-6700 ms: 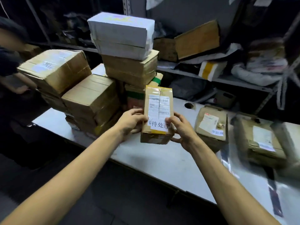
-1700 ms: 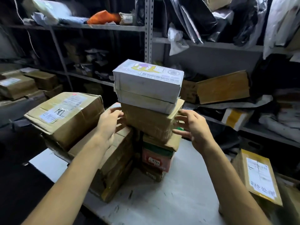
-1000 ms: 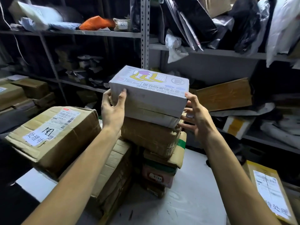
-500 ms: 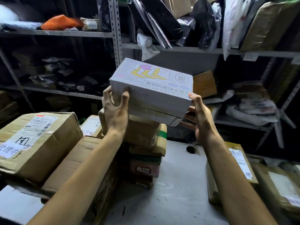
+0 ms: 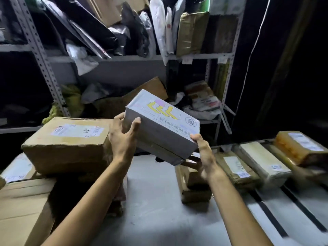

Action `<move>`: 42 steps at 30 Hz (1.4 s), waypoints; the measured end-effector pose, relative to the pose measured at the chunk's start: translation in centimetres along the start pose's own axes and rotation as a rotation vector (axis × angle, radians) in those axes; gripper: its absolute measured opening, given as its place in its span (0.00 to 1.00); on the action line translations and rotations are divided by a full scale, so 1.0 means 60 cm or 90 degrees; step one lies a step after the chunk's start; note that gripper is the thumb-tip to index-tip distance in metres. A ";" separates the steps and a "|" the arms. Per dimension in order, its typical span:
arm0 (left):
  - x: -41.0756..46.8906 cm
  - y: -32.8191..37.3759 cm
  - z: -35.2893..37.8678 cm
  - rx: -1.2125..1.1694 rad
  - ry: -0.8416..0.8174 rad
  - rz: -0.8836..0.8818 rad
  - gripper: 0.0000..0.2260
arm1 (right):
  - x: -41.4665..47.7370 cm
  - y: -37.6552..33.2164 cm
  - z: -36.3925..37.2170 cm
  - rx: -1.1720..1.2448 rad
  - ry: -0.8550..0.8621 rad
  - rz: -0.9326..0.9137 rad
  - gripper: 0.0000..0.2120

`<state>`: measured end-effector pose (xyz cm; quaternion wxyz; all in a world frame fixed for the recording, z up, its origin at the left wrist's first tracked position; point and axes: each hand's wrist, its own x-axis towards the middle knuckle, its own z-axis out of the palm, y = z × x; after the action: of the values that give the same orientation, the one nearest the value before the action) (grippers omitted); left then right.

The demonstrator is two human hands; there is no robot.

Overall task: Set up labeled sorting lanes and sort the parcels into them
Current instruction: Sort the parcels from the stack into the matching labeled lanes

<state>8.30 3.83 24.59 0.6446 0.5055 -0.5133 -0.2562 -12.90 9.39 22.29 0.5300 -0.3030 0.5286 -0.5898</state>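
both hands, left hand (image 5: 124,139) and right hand (image 5: 204,157), clamp white box (image 5: 163,128) ends, long axis 10-to-4, taped lanes (image 5: 266,213) probably at 4 o'clock, right nearer.

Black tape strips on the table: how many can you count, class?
2. One black tape strip crosses the table at lower right; the second strip lies parallel, nearer the right edge. Others may be out of frame.

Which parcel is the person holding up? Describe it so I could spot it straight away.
Start at the pale grey table in front of the metal shelves. Above its middle, the left hand and right hand grip a white rectangular cardboard box, tilted in the air. Unlike the brown taped parcels around it, it is white, with a yellow and purple drawing on top.
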 end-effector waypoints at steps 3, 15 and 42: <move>-0.035 0.006 0.063 -0.006 -0.021 -0.020 0.10 | 0.006 0.009 -0.072 -0.022 0.025 -0.026 0.51; -0.208 0.110 0.291 -0.076 -0.064 0.045 0.15 | -0.025 0.016 -0.333 -0.042 -0.012 -0.161 0.32; -0.287 0.015 0.488 -0.272 -0.531 -0.445 0.20 | -0.013 -0.037 -0.577 -0.148 0.110 -0.220 0.31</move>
<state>-24.74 7.42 17.37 0.3528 0.3597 -0.4636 -0.7288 -45.16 20.33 15.65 0.3356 -0.3964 0.5766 -0.6307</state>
